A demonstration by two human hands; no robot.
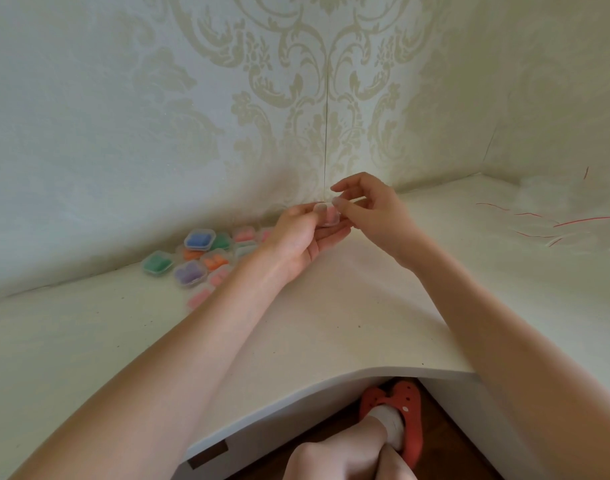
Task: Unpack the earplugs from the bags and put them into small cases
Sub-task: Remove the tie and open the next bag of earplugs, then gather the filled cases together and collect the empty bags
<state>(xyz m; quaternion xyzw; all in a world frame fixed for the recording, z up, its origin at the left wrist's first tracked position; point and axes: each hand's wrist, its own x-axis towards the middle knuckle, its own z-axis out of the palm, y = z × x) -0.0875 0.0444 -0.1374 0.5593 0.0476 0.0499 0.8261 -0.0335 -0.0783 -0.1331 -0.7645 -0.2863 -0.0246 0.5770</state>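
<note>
Cream damask wallpaper backs a white corner desk. Above it, the left hand cradles a small clear plastic case (pink earplugs inside), while the right hand pinches its lid. Filled colourful cases cluster left, against the wall.

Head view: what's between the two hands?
A small clear case with pink earplugs inside, pinched between the left hand and right hand above the white desk. Only the head view shows it.
</note>
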